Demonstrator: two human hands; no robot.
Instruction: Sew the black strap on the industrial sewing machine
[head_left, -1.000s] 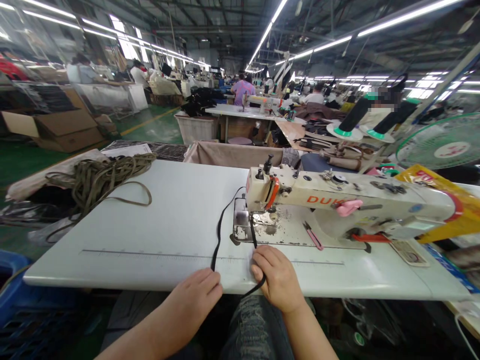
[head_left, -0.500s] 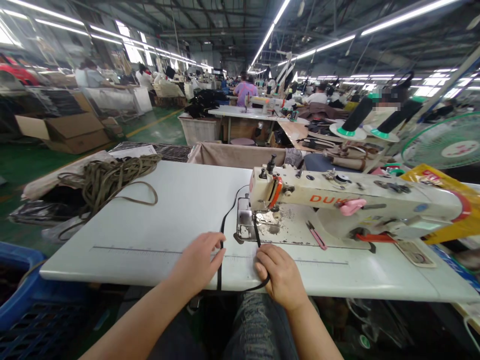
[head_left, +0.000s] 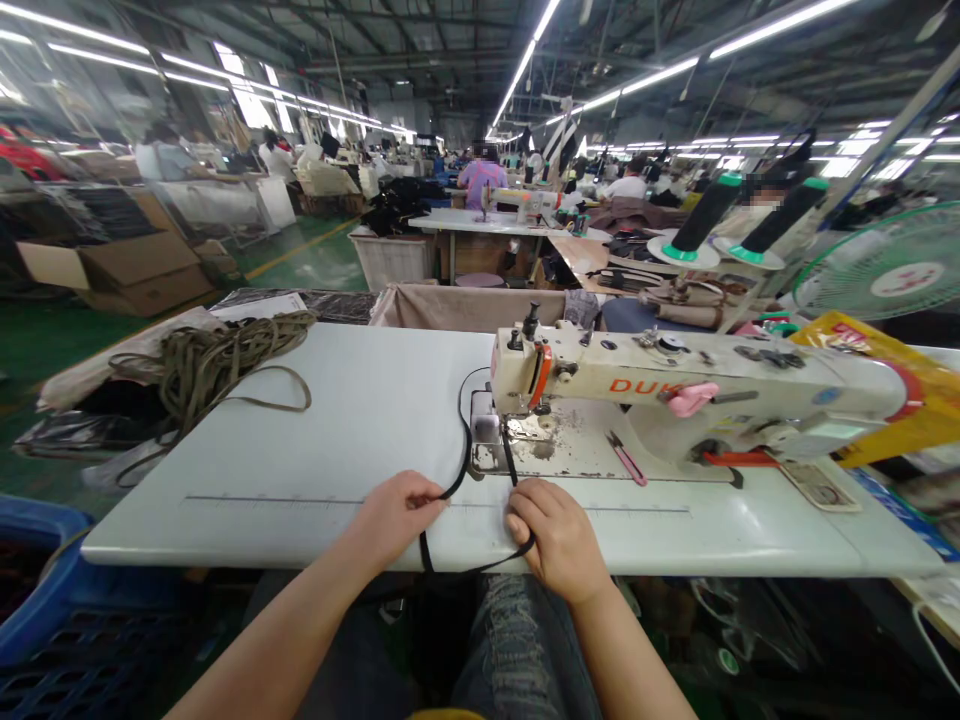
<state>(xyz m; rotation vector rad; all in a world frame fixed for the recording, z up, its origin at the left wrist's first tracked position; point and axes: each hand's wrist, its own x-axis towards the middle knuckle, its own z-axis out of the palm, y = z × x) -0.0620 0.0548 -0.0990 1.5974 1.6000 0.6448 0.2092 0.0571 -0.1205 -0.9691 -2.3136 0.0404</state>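
Black strap (head_left: 468, 440): narrow flat band, matte, lying in one loop at the near edge of the white table (head_left: 337, 430). Left hand (head_left: 394, 515): thumb and fingers closed together on the band where it turns from the table edge up toward the machine. Right hand (head_left: 559, 535): fingers curled down and clamped over the band just in front of the presser foot; the run from foot to forefinger is short and straight. Between the two hands the band sags slightly over the table's front edge. Contact under the right palm is hidden, as is the needle point behind the foot. Beyond the left hand the band arcs away and passes behind the head of the sewing machine (head_left: 675, 385), where its end is lost to view. Machine: cream enamel, worn and stained at the bed, orange lettering partly cut off by a pink clip. Pink-handled snips (head_left: 626, 462) lie on the bed, well apart from both hands. Ruler markings run across the tabletop. Olive cord (head_left: 202, 365), coarse, heaped at the far left corner. Farther off: two dark thread cones (head_left: 709, 215) on green bases, a green-grilled fan (head_left: 892, 275), a cardboard box (head_left: 127, 270) on the green floor; distant workers are too small to make out.
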